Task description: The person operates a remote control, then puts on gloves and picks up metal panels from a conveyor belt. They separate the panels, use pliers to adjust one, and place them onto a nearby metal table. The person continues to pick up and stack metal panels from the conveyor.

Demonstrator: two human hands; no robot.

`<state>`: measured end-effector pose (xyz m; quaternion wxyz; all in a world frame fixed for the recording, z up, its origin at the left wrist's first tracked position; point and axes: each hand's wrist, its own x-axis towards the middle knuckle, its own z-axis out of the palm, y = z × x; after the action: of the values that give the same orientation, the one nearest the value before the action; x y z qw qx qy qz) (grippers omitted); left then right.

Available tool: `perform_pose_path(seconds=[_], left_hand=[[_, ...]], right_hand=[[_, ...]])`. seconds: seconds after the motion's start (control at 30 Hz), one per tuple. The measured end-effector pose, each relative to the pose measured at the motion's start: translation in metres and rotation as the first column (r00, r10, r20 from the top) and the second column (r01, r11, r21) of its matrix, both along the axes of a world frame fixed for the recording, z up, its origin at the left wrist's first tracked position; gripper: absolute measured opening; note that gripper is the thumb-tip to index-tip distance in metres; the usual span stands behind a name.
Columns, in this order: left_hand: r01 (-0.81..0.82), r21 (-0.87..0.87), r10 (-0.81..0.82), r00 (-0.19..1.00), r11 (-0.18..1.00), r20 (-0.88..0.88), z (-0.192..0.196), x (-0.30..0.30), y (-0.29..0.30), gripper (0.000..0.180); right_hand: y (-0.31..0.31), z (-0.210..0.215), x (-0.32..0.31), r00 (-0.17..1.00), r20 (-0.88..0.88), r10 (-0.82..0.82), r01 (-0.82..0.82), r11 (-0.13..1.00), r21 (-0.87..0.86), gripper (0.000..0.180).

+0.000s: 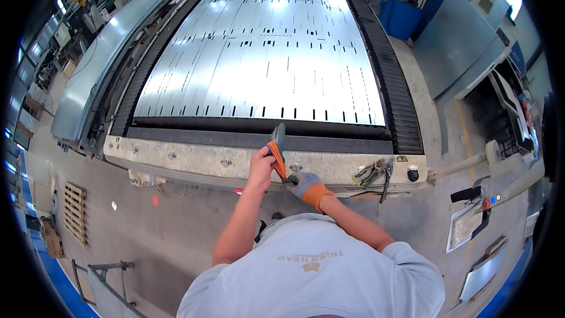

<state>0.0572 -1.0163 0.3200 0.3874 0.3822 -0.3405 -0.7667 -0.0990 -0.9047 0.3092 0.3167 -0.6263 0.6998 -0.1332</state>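
Observation:
Just beyond my body, at the front edge of a large machine bed, my bare left hand [261, 167] is closed on a work glove [279, 152] with a dark grey-green part and an orange cuff. The loose glove's grey end points away from me over the dark front rail. My right hand [307, 188] wears a grey glove with an orange cuff. Its fingers are closed at the near end of the loose glove's orange cuff, with the fingertips partly hidden. Pliers [370, 173] lie on the machine's front ledge to the right of my hands.
A big slotted metal sheet [259, 76] covers the machine bed, between dark ribbed side covers [385, 65]. Bolts stud the front ledge [194, 162]. A wooden pallet [75, 213] and a metal frame [106, 271] stand left. Metal sheets [456, 38] lean at right.

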Motion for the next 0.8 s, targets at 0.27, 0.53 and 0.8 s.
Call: perform_pose_path(seconds=[0.27,0.53,0.8], left_hand=[[-0.134,0.111,0.169,0.885,0.985,-0.433,0.011,0.007,-0.01,0.044],[0.208,-0.047,-0.2,0.97,0.977,0.136,-0.01,0.002,0.006,0.034],[0.173,-0.117,-0.207,0.877,0.978,-0.435,0.08,-0.016,-0.023,0.049]], right_hand=[[-0.022,0.015,0.02,0.991,0.117,-0.064,0.086,0.977,-0.193,0.036],[-0.012,0.067,0.032,0.981,-0.128,0.149,-0.184,0.925,-0.332,0.023],[0.006,0.039,0.026,0.996,0.048,0.079,-0.062,0.957,-0.285,0.043]])
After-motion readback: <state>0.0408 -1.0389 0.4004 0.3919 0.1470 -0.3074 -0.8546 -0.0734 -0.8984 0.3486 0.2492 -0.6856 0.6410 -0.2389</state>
